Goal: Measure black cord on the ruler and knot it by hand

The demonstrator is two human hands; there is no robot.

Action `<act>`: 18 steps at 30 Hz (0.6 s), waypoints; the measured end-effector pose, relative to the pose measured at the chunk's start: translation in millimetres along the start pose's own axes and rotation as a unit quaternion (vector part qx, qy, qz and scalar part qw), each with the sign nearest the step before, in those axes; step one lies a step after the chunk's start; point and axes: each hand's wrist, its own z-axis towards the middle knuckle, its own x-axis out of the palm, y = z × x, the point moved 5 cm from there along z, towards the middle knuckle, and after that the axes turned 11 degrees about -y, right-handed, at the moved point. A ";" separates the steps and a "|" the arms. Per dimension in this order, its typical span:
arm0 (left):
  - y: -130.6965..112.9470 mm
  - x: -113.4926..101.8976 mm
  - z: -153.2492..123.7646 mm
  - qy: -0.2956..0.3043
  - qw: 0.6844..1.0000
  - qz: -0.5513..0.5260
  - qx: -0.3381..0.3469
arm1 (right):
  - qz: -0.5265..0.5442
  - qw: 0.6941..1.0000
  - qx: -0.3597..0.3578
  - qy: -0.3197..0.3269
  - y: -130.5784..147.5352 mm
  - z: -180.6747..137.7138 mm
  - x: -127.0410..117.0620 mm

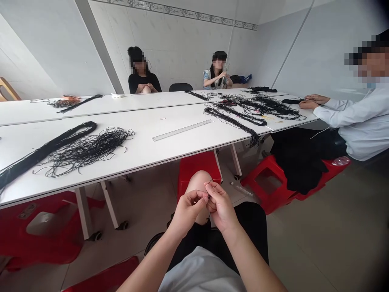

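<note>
Above my knee, my left hand (192, 209) and my right hand (220, 202) meet, fingertips close together. Both pinch a thin black cord (208, 196), with a small dark knot or loop showing between the fingers. One short end sticks up past my right thumb, and another bit of cord hangs below the hands. Most of the cord is hidden by my fingers, so its exact form cannot be made out. On the table ahead lie a thick black cord bundle (54, 148) and a loose tangle of black cords (91, 150), both to the left.
A clear ruler (182, 130) lies on the white table (146, 158). More black cords (264, 105) are heaped at the right. Red stools (273, 184) stand below. Two people sit across the table; another in a white shirt (358, 117) handles cord at the right.
</note>
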 end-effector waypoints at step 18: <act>2.3 -8.0 5.0 -0.032 0.999 0.006 -0.030 | -0.037 0.998 -0.015 0.038 1.8 -1.5 -1.2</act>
